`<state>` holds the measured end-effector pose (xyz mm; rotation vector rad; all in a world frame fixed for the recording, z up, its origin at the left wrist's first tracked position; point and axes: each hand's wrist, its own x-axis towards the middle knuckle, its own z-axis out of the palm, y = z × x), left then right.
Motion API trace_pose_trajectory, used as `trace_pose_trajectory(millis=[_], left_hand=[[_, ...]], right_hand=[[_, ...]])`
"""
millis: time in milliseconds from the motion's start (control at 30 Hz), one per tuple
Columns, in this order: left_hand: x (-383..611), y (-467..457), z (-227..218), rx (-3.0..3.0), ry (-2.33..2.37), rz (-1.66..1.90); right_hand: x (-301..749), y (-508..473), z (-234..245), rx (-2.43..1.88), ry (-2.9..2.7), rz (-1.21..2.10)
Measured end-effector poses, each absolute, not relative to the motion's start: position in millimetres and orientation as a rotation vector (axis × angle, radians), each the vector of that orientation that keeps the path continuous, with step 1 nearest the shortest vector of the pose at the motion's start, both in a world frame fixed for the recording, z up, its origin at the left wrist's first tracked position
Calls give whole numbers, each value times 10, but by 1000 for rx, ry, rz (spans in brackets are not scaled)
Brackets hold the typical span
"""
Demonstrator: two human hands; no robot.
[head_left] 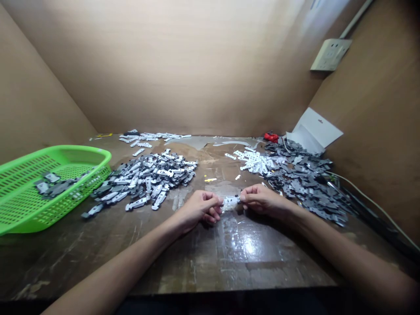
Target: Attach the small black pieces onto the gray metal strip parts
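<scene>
Between my two hands, low over the middle of the table, is a small flat white plastic piece with dark marks. The fingers of my left hand pinch its left end. Its right end is gripped between the thumb and fingertips of my right hand, where a dark bit shows. Beyond my left hand lies a heap of white-and-grey pieces. Past my right hand are a small pile of white pieces and a wide heap of dark grey pieces.
A green plastic basket with some grey pieces inside stands at the left. More white strips lie near the back wall. At the back right are a red item and a folded white card. A pale cable runs along the right side.
</scene>
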<state>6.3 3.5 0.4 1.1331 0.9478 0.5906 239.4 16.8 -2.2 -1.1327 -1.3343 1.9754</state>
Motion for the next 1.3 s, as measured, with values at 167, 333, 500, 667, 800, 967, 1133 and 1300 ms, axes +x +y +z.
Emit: trace_pose_trajectory(millis=[167, 333, 500, 667, 800, 967, 1133, 1300], left_hand=[[55, 45, -20, 1123, 967, 598], [51, 47, -42, 1146, 998, 593], [45, 46, -31, 1139, 997, 588], [45, 42, -16, 1120, 996, 577], [45, 50, -5, 1117, 985, 544], [47, 60, 10, 1111, 981, 532], [49, 57, -13, 1083, 989, 553], [47, 56, -26, 1093, 982, 563]], right_hand=[[2390, 157, -13, -1153, -1335, 1982], [2392, 148, 11, -1187, -1410, 1971], [2388, 142, 24, -1187, -1437, 1972], [2394, 146, 3, -1196, -1451, 1951], [2395, 154, 1, -1200, -1454, 1938], [2395, 154, 11, -1191, -1465, 1902], [2412, 160, 9, -1237, -1468, 1817], [2441, 184, 13, -1245, -1447, 1747]])
